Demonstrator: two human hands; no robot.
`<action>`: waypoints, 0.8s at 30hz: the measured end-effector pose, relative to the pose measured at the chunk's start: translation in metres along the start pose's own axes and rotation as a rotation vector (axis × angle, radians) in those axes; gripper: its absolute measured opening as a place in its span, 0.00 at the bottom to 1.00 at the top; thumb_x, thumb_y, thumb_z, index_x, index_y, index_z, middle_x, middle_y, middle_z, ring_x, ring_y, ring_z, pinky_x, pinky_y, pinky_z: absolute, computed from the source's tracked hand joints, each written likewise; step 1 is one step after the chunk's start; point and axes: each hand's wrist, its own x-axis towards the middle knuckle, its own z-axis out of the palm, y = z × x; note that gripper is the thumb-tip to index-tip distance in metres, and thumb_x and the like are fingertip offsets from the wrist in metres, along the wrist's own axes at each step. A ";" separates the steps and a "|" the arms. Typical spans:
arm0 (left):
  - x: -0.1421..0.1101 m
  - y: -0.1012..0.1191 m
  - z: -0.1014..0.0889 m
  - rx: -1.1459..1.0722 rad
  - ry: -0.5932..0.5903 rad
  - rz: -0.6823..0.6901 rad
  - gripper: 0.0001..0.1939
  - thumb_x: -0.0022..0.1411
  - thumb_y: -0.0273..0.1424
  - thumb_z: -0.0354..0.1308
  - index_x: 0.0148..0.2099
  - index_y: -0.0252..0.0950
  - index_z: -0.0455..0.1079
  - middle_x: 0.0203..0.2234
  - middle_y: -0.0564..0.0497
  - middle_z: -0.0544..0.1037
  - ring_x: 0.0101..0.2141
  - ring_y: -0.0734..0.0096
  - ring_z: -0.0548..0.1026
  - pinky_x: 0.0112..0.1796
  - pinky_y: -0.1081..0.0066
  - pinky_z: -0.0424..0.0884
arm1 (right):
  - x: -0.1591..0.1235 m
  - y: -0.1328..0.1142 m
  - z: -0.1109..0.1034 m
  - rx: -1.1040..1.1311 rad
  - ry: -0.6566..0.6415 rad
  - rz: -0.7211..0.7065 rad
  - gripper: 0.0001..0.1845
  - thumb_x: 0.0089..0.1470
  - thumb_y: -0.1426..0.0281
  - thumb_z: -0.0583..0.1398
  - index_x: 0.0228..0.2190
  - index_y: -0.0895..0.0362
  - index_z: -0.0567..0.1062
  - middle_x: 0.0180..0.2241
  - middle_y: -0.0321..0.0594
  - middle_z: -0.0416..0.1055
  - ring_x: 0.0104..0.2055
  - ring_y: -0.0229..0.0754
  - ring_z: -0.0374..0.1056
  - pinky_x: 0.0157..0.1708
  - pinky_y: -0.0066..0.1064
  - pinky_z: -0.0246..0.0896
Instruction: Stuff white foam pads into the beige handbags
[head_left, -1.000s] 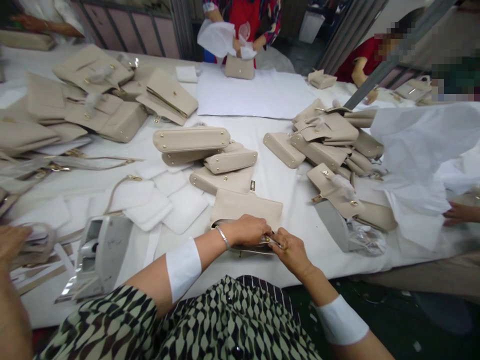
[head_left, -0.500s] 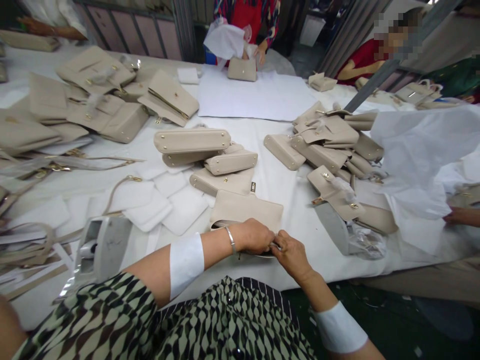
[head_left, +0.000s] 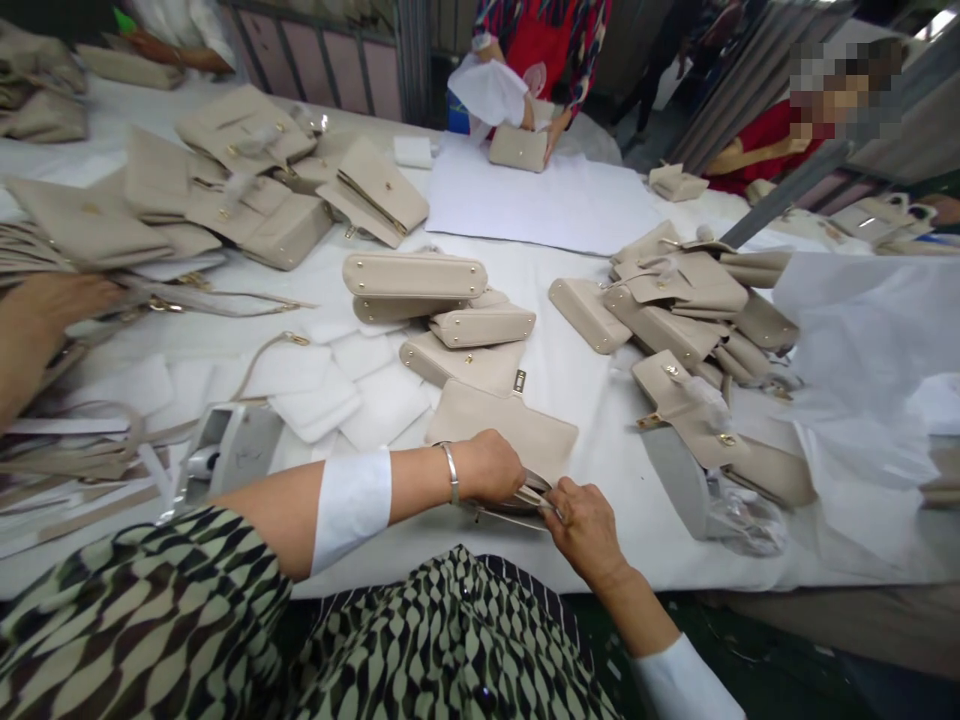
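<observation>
A beige handbag lies in front of me with its flap, which bears a metal clasp tab, folded back away from me. Its mouth faces my body and gapes between my hands. My left hand is curled over the left part of the mouth, closed on the bag; its fingertips are hidden. Pinching the rim at the right end of the mouth is my right hand, thumb and fingers closed. Just beyond lie several more beige handbags, some showing metal-studded bases.
Bags are piled at left and right. White foam sheets, straps and a grey tape dispenser lie left. Another dispenser stands right. Across the table a person handles a bag; another person's hand reaches in at left.
My left hand has drawn left, away from my right hand, and the bag's mouth shows wider between them. Another person's hand has come in at the left. The view has shifted left.
</observation>
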 end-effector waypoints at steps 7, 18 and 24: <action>-0.054 -0.033 -0.002 0.061 -0.042 -0.108 0.09 0.54 0.22 0.53 0.31 0.34 0.75 0.27 0.42 0.79 0.29 0.63 0.76 0.29 0.69 0.67 | 0.003 0.001 0.004 0.007 -0.002 -0.013 0.09 0.57 0.68 0.55 0.30 0.53 0.75 0.30 0.36 0.69 0.30 0.40 0.59 0.37 0.34 0.48; -0.100 -0.073 0.012 -0.128 0.025 -0.241 0.07 0.51 0.22 0.55 0.28 0.38 0.71 0.26 0.51 0.78 0.27 0.68 0.73 0.35 0.69 0.62 | 0.009 -0.021 0.001 0.016 -0.093 -0.094 0.10 0.57 0.70 0.53 0.28 0.55 0.73 0.30 0.38 0.69 0.32 0.41 0.63 0.41 0.36 0.51; -0.113 -0.084 0.026 -0.297 0.156 -0.312 0.04 0.56 0.30 0.54 0.31 0.37 0.68 0.31 0.50 0.74 0.34 0.67 0.71 0.39 0.69 0.64 | 0.003 -0.014 0.004 0.175 -0.087 -0.080 0.13 0.60 0.64 0.50 0.35 0.53 0.74 0.32 0.40 0.69 0.34 0.42 0.65 0.40 0.36 0.58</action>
